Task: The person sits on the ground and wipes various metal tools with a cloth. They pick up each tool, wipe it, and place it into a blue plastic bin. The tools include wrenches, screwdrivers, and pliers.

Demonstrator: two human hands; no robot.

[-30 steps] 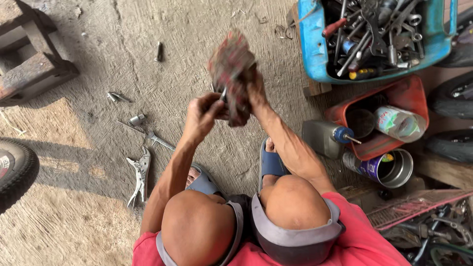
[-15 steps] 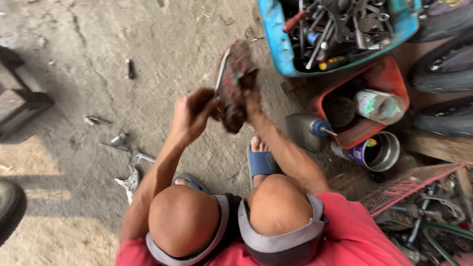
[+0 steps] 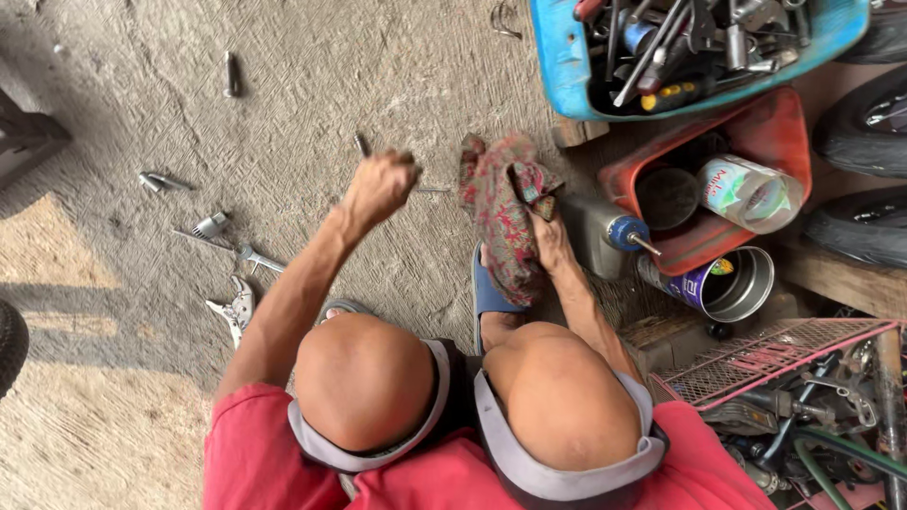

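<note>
While the person squats over the concrete floor (image 3: 283, 113), the left hand (image 3: 380, 185) is raised & closed in a fist round a thin metal rod (image 3: 363, 144), one end poking out above the knuckles, a sliver showing on the other side. Right hand (image 3: 551, 239) is closed on a red patterned rag (image 3: 505, 212), fingers pinching a fold; the cloth hangs bunched just beside the left hand, not touching it, above the foot in a blue sandal (image 3: 491, 293). Towards the floor's top right corner sits a blue tray (image 3: 567, 66) packed w/ spanners, screwdrivers etc. Just below it a red tub (image 3: 784, 132) holds a dark round tin & a white plastic bottle (image 3: 751, 192) lying on its side; an open metal can (image 3: 727, 283) lies touching the tub's lower edge. Grey oil can w/ a blue cap (image 3: 619, 233) stands near the right hand. At the left side of the floor lie pliers (image 3: 236, 310), a small spanner (image 3: 260, 259) & loose bolts (image 3: 162, 181). A pink wire basket (image 3: 775, 354) sits at the lower right.
</note>
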